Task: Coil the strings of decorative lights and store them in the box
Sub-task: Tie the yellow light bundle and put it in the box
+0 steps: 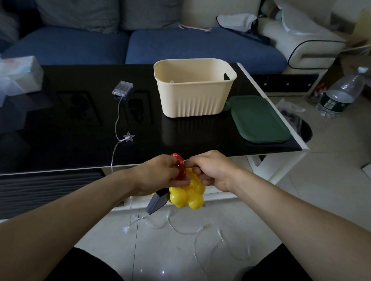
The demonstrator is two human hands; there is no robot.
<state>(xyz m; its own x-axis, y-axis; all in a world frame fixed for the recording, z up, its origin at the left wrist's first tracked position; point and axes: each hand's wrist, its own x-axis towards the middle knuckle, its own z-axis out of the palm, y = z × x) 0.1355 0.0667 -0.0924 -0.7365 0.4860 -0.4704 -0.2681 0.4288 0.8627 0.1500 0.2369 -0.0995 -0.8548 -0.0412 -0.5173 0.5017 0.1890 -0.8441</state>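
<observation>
Lights first: we've got the yellow ball string (187, 196) bunched into a cluster at lower centre of the frame, just below the table edge, held between both hands. Left hand (158, 175) curls round the bundle and a red wire coil (178, 167); right hand (210, 169) pinches at the top of the same coil, fingers tight. A dark battery pack (157, 201) hangs from the cluster's left side.

Progress, as we judge it: roughly midway at best. This string looks nearly coiled but isn't in the box yet. The cream box (194, 87) sits open at upper centre on the black table (74, 123); we can't tell what, if anything, lies inside. Its green lid (259, 118) lies just right of it, off.

Left to do: the star light string (128, 137) isn't coiled. Its clear battery case (122, 88) sits on the table left of the box, the wire runs off the near edge, and the rest sprawls loose on the floor tiles (184, 245) at bottom centre.

Writing: nothing legible. The water bottle (342, 92) at right carries a label, too small to read.
</observation>
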